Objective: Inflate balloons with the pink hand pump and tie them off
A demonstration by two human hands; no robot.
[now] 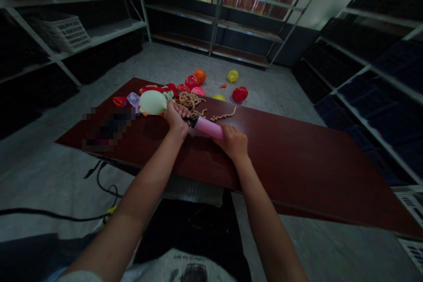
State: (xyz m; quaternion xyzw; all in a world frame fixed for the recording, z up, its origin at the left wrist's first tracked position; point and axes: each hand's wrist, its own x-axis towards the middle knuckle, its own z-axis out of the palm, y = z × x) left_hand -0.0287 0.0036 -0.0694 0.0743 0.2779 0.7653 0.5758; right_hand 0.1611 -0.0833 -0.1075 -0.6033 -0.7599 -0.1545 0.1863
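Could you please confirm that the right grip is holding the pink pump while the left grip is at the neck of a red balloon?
Not quite: the balloon at the left grip is pale green, not red, as the head view shows. The right grip is indeed holding the pink pump.

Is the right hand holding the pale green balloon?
No, the right hand grips the pink balloon pump, while the left hand holds the pale green balloon.
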